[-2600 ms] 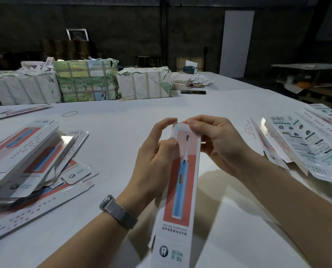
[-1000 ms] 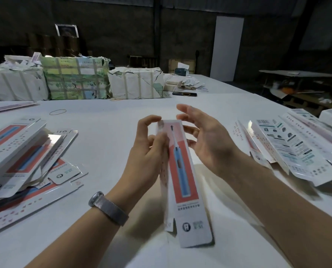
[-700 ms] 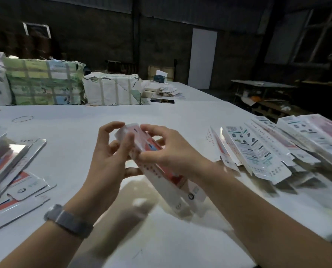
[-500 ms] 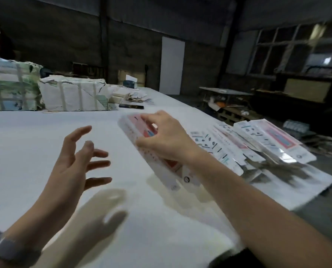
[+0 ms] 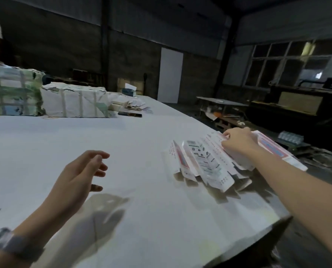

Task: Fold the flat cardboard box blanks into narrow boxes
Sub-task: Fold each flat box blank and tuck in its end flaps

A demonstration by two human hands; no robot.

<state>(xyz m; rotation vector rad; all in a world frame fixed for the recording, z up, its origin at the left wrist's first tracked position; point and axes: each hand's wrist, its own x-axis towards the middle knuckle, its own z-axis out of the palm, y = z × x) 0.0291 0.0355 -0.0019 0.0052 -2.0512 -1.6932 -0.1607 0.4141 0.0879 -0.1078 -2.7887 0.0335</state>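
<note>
A row of folded narrow boxes (image 5: 203,161) lies fanned out near the right edge of the white table (image 5: 142,209). My right hand (image 5: 236,142) reaches out over the far part of that row, its fingers curled round the folded white-and-red box (image 5: 218,150) that lies down onto the others. Beside my right hand a red-faced box (image 5: 273,149) sticks out past the table edge. My left hand (image 5: 82,171) hovers above the middle of the table with its fingers relaxed and spread, holding nothing. The flat blanks at my left are out of view.
Wrapped paper bundles (image 5: 74,101) and a green-printed bundle (image 5: 12,93) stand at the back left, with a dark phone (image 5: 129,114) and loose papers beside them. The table's right edge (image 5: 258,229) drops off to a dark floor. I wear a wristwatch (image 5: 12,242).
My left hand let go of the folded box. My right hand carried it rightward and set it onto the row of folded boxes. My view swung to the right.
</note>
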